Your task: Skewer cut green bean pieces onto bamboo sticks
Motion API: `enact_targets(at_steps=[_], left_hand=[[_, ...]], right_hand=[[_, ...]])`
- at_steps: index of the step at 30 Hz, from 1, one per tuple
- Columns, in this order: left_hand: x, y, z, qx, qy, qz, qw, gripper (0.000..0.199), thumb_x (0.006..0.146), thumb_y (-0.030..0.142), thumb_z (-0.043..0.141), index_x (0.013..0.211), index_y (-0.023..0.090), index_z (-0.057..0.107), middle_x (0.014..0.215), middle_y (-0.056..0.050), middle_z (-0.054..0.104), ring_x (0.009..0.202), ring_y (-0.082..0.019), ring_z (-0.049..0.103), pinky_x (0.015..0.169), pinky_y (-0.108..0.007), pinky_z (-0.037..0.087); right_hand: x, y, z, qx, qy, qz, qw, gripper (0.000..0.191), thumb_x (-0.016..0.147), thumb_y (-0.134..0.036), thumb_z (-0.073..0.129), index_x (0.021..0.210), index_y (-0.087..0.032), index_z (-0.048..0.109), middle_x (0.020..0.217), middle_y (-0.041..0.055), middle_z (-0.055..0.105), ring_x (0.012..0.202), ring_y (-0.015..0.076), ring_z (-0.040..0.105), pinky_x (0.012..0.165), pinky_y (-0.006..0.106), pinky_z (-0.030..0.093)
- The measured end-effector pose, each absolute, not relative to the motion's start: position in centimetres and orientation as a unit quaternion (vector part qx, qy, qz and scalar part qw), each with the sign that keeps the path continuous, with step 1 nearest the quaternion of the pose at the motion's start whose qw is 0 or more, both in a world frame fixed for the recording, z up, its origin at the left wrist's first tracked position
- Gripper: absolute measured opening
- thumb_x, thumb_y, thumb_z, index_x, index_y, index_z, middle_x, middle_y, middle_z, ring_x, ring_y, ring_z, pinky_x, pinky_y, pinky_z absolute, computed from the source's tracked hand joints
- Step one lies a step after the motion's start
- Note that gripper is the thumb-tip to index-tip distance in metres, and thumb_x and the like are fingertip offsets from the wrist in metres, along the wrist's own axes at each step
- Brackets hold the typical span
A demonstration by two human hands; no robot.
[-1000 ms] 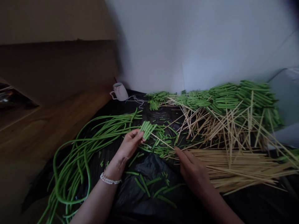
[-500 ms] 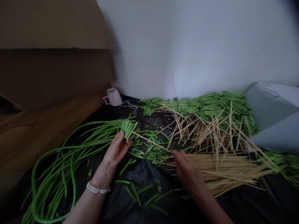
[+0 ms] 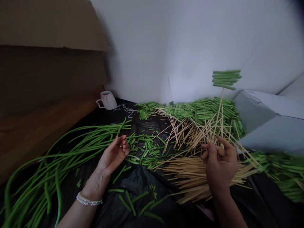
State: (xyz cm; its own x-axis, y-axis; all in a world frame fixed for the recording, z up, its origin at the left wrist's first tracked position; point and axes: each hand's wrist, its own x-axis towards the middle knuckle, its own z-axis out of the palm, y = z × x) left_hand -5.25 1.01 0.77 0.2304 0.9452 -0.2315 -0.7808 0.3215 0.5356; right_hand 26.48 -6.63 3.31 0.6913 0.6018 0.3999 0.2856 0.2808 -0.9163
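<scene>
My left hand is empty, its fingers loosely curled and apart from the thumb, beside the long green beans. My right hand is over the bare bamboo skewers with thumb and fingers spread. Above its fingertips stands a skewer of green bean pieces, the pieces side by side near its top, against the white wall. Its lower end comes close to my fingers; whether they touch is unclear. Behind it lies a pile of filled skewers, sticks pointing towards me.
Cut bean scraps and loose pieces lie on black plastic sheeting. A white mug stands at the back left, near white string. A cardboard box is left, a white box right. More beans lie at far right.
The skewer of bean pieces has left my left hand and is now upright at the right, above my right hand. My right hand has moved right and up, its fingers opening.
</scene>
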Motion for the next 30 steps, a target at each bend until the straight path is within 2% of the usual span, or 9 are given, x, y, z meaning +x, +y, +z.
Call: enact_targets(at_steps=[4, 7, 11, 15, 18, 20, 22, 26, 30], left_hand=[[-5.2, 1.1, 0.8, 0.148, 0.268, 0.56, 0.77, 0.016, 0.086, 0.021, 0.056, 0.093, 0.009, 0.066, 0.072, -0.003, 0.058, 0.062, -0.009, 0.052, 0.055, -0.021, 0.047], [-5.1, 1.1, 0.6, 0.149, 0.266, 0.558, 0.772, 0.016, 0.086, 0.02, 0.057, 0.092, 0.008, 0.065, 0.071, -0.002, 0.057, 0.062, -0.009, 0.053, 0.055, -0.021, 0.047], [-5.0, 1.1, 0.6, 0.148, 0.267, 0.556, 0.773, 0.015, 0.085, 0.02, 0.058, 0.092, 0.009, 0.065, 0.071, -0.002, 0.056, 0.062, -0.009, 0.053, 0.054, -0.021, 0.047], [-4.8, 1.1, 0.7, 0.147, 0.273, 0.553, 0.773, 0.015, 0.086, 0.02, 0.056, 0.092, 0.009, 0.065, 0.071, -0.002, 0.056, 0.062, -0.009, 0.053, 0.054, -0.021, 0.047], [-4.7, 1.1, 0.8, 0.142, 0.278, 0.553, 0.773, 0.015, 0.087, 0.019, 0.054, 0.092, 0.009, 0.065, 0.071, -0.002, 0.056, 0.062, -0.009, 0.053, 0.054, -0.021, 0.047], [-4.6, 1.1, 0.8, 0.139, 0.28, 0.553, 0.772, 0.015, 0.087, 0.019, 0.054, 0.091, 0.009, 0.065, 0.071, -0.002, 0.056, 0.061, -0.009, 0.053, 0.054, -0.02, 0.046], [-4.6, 1.1, 0.9, 0.139, 0.281, 0.553, 0.772, 0.015, 0.087, 0.019, 0.054, 0.091, 0.009, 0.064, 0.07, -0.002, 0.056, 0.061, -0.009, 0.053, 0.054, -0.02, 0.046], [-4.6, 1.1, 0.8, 0.145, 0.282, 0.55, 0.773, 0.015, 0.088, 0.018, 0.053, 0.091, 0.009, 0.065, 0.07, -0.002, 0.057, 0.06, -0.009, 0.052, 0.054, -0.021, 0.047], [-4.7, 1.1, 0.7, 0.147, 0.275, 0.548, 0.776, 0.015, 0.087, 0.018, 0.054, 0.091, 0.009, 0.065, 0.07, -0.002, 0.056, 0.061, -0.009, 0.053, 0.055, -0.02, 0.047]], right_hand=[[27.7, -6.2, 3.5, -0.577, -0.357, 0.111, 0.726, 0.029, 0.08, -0.032, 0.066, 0.102, -0.016, 0.056, 0.069, -0.0011, 0.065, 0.041, 0.0068, 0.05, 0.04, 0.018, 0.04], [28.4, -6.0, 3.2, -0.583, -0.356, 0.114, 0.721, 0.024, 0.079, -0.034, 0.067, 0.092, -0.015, 0.06, 0.073, 0.002, 0.067, 0.043, 0.0071, 0.051, 0.039, 0.018, 0.039], [29.7, -5.8, 2.9, -0.633, -0.39, 0.116, 0.658, 0.03, 0.081, -0.038, 0.063, 0.098, -0.014, 0.066, 0.08, 0.0057, 0.069, 0.045, 0.0081, 0.053, 0.041, 0.02, 0.04], [30.3, -6.2, 3.1, -0.702, -0.443, 0.069, 0.554, 0.041, 0.085, -0.043, 0.056, 0.114, -0.016, 0.065, 0.061, 0.0002, 0.064, 0.044, 0.0105, 0.051, 0.046, 0.023, 0.041], [30.0, -6.8, 3.5, -0.715, -0.479, 0.012, 0.509, 0.043, 0.087, -0.042, 0.054, 0.122, -0.018, 0.061, 0.05, -0.0039, 0.056, 0.047, 0.0122, 0.052, 0.053, 0.025, 0.042], [29.6, -7.1, 3.7, -0.699, -0.509, 0.038, 0.501, 0.041, 0.087, -0.042, 0.054, 0.12, -0.02, 0.063, 0.051, -0.0043, 0.055, 0.046, 0.012, 0.05, 0.052, 0.025, 0.041], [29.4, -7.3, 3.8, -0.672, -0.555, 0.094, 0.482, 0.034, 0.086, -0.042, 0.057, 0.109, -0.02, 0.068, 0.055, -0.0031, 0.059, 0.046, 0.012, 0.051, 0.05, 0.024, 0.041], [29.2, -7.0, 3.1, -0.626, -0.679, 0.152, 0.351, 0.022, 0.086, -0.036, 0.055, 0.088, -0.021, 0.072, 0.073, 0.0011, 0.07, 0.063, 0.0142, 0.062, 0.06, 0.024, 0.045], [29.1, -6.4, 2.0, -0.645, -0.736, 0.115, 0.169, 0.021, 0.088, -0.023, 0.047, 0.082, -0.021, 0.068, 0.081, 0.002, 0.069, 0.078, 0.0156, 0.063, 0.069, 0.025, 0.042]])
